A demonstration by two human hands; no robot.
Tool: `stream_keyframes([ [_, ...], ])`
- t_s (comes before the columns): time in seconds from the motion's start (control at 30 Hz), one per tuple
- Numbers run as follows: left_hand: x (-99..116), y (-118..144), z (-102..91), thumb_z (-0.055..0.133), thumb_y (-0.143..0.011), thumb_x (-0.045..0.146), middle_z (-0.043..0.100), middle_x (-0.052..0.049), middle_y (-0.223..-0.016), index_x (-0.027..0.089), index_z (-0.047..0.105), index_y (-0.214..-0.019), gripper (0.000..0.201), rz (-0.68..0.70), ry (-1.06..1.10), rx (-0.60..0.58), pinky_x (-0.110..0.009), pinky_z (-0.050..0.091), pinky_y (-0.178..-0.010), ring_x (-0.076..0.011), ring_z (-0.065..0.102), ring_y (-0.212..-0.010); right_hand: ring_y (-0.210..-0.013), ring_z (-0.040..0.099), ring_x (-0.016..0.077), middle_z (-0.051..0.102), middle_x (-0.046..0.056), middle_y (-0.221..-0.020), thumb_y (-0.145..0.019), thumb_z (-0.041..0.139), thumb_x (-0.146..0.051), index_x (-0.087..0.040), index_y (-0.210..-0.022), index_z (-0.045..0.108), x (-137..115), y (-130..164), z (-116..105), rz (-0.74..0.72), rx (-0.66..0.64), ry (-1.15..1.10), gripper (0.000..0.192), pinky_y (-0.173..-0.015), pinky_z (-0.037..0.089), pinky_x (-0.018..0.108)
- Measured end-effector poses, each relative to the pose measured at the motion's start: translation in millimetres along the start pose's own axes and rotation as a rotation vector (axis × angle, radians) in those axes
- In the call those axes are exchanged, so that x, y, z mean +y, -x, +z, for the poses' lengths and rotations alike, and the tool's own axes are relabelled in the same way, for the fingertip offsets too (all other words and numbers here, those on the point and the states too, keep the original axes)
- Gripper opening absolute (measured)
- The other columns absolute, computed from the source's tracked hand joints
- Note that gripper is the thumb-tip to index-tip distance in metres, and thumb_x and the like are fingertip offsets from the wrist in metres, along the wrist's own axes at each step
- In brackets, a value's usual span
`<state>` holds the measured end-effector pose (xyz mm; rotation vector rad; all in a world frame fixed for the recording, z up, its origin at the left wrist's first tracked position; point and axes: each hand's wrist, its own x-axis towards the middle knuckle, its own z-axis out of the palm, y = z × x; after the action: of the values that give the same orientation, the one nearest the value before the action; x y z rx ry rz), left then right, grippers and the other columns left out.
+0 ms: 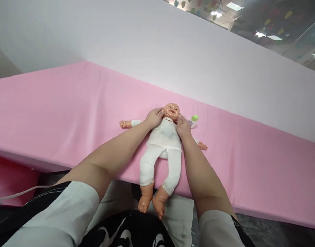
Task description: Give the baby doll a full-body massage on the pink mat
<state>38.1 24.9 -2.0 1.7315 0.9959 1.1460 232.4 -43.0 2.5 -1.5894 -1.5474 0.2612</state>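
On the pink bed [70,113], near its front edge, the doll [164,144] lies face up, feet overhanging. Small bottle [193,120] with green cap just beside its head. My left hand [154,117] and right hand [183,127] pinch the white garment at the shoulders, fingers closed on cloth. Forearms extended, converging.

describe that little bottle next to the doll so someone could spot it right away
Start from the pink mattress and find the doll in white clothes lying on it. Just past the right hand, beside the doll's head, lies a small bottle. Its bright green cap is the only green thing on the pink.
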Motion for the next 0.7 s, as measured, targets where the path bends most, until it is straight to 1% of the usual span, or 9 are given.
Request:
stream_keyframes([
  [0.07, 2, 1, -0.5, 0.046, -0.104, 0.051, 0.081, -0.009, -0.112, 0.020, 0.078, -0.120, 0.047, -0.023, 0.010, 0.002, -0.037, 0.055, -0.099, -0.0258, 0.074, -0.106, -0.117, 0.072, 0.0267, 0.079, 0.011, -0.120, -0.105, 0.032, -0.072, -0.022, -0.130, 0.072, -6, 3, -1, 0.027, 0.016, -0.017, 0.069, -0.109, 0.054, 0.045],
  [0.13, 6, 4, -1.8, 0.047, -0.104, 0.054, 0.080, -0.008, -0.114, 0.021, 0.077, -0.120, 0.048, 0.004, -0.021, -0.015, -0.036, 0.055, -0.098, -0.0253, 0.073, -0.106, -0.107, 0.074, 0.0267, 0.080, 0.010, -0.115, -0.101, 0.044, -0.072, -0.023, -0.127, 0.073, -12, 5, -3, 0.047, 0.003, -0.011, 0.062, -0.104, 0.055, 0.044],
  [0.2, 10, 6, -3.0, 0.057, -0.098, 0.059, 0.079, -0.007, -0.117, 0.022, 0.076, -0.123, 0.048, 0.040, -0.097, -0.027, -0.037, 0.055, -0.098, -0.0258, 0.072, -0.105, -0.103, 0.075, 0.0271, 0.080, 0.010, -0.114, -0.094, 0.061, -0.071, -0.023, -0.128, 0.073, -18, 6, -4, 0.069, -0.007, 0.001, 0.060, -0.101, 0.057, 0.043],
  [0.23, 11, 7, -3.3, 0.063, -0.093, 0.060, 0.079, -0.007, -0.119, 0.022, 0.076, -0.124, 0.050, 0.050, -0.140, -0.028, -0.037, 0.054, -0.098, -0.0265, 0.072, -0.105, -0.102, 0.075, 0.0275, 0.080, 0.010, -0.114, -0.089, 0.068, -0.070, -0.023, -0.128, 0.072, -20, 6, -5, 0.082, -0.005, 0.005, 0.062, -0.099, 0.057, 0.043],
  [0.27, 13, 8, -3.4, 0.068, -0.089, 0.060, 0.078, -0.007, -0.120, 0.022, 0.075, -0.124, 0.052, 0.055, -0.177, -0.025, -0.037, 0.054, -0.098, -0.0273, 0.071, -0.106, -0.102, 0.075, 0.0279, 0.080, 0.011, -0.115, -0.085, 0.074, -0.070, -0.023, -0.129, 0.072, -21, 6, -5, 0.094, -0.002, 0.007, 0.065, -0.099, 0.058, 0.043],
  [0.33, 14, 8, -2.9, 0.075, -0.083, 0.057, 0.077, -0.007, -0.122, 0.023, 0.075, -0.125, 0.054, 0.051, -0.218, -0.012, -0.038, 0.054, -0.100, -0.0285, 0.071, -0.107, -0.102, 0.075, 0.0287, 0.080, 0.011, -0.114, -0.079, 0.079, -0.070, -0.022, -0.128, 0.072, -22, 5, -4, 0.116, 0.000, 0.019, 0.069, -0.098, 0.058, 0.044],
  [0.4, 14, 8, -2.3, 0.075, -0.083, 0.057, 0.077, -0.007, -0.122, 0.023, 0.075, -0.126, 0.054, 0.050, -0.223, -0.009, -0.039, 0.053, -0.100, -0.0287, 0.070, -0.108, -0.102, 0.075, 0.0300, 0.080, 0.012, -0.111, -0.077, 0.079, -0.072, -0.021, -0.124, 0.074, -22, 3, -4, 0.138, 0.006, 0.054, 0.070, -0.097, 0.058, 0.046],
  [0.5, 13, 7, -2.3, 0.073, -0.085, 0.058, 0.078, -0.007, -0.120, 0.023, 0.075, -0.125, 0.054, 0.055, -0.220, -0.015, -0.039, 0.054, -0.098, -0.0282, 0.071, -0.106, -0.101, 0.075, 0.0315, 0.080, 0.013, -0.108, -0.080, 0.075, -0.074, -0.020, -0.119, 0.075, -20, 2, -3, 0.141, 0.013, 0.101, 0.067, -0.096, 0.058, 0.048],
  [0.7, 10, 6, -4.4, 0.070, -0.087, 0.060, 0.080, -0.006, -0.115, 0.022, 0.075, -0.125, 0.053, 0.043, -0.184, -0.016, -0.037, 0.056, -0.094, -0.0271, 0.073, -0.102, -0.092, 0.073, 0.0281, 0.080, 0.010, -0.099, -0.092, 0.062, -0.071, -0.021, -0.111, 0.076, -16, 1, -7, 0.055, -0.023, 0.119, 0.055, -0.094, 0.057, 0.044],
])
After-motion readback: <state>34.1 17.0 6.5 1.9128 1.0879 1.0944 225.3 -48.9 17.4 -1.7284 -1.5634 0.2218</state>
